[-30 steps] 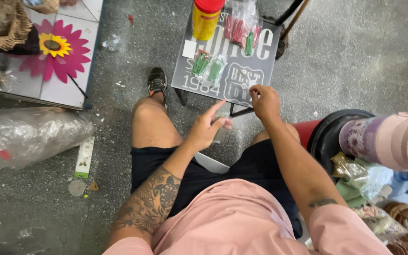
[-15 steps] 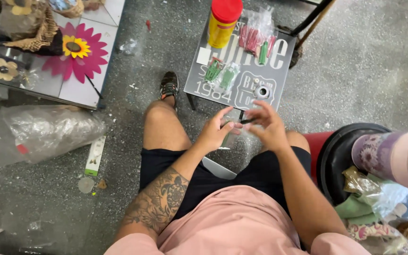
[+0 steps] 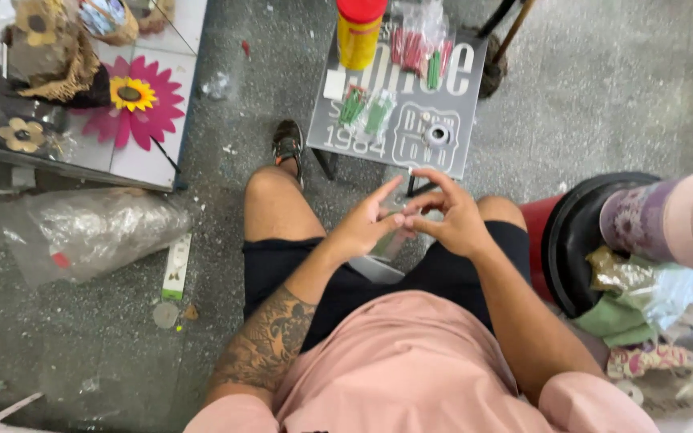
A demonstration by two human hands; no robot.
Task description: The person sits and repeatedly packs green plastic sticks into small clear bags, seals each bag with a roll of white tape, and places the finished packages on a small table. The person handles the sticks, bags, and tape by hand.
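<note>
Grey, printed with white lettering, the small table top [image 3: 459,120] stands just ahead of the seated person's knees. Both hands meet over the lap, below the near edge of that table. The left hand [image 3: 362,228] has its fingers extended forward and its fingertips touching those of the right hand [image 3: 451,220], which is curled with thumb and forefinger pinched together. A small item sits between the fingertips of both hands; it is too small and too hidden to identify, and whether either hand truly grips it cannot be told. A clear plastic sheet or bag [image 3: 382,248] lies on the lap directly beneath the hands. On the table, a small roll of tape [image 3: 437,134] lies near the right front corner, just beyond the right hand. Two clear packets of green sticks [image 3: 366,112] lie near the table's left side, and clear packets of red sticks [image 3: 415,44] lie at the far edge. A yellow canister with a red lid [image 3: 360,32] stands upright beside the red packets. A black bin [image 3: 579,240] stands to the person's right, with fabric scraps against it. A pink flower ornament [image 3: 130,100] rests on a low white surface to the left, well apart from the hands.
</note>
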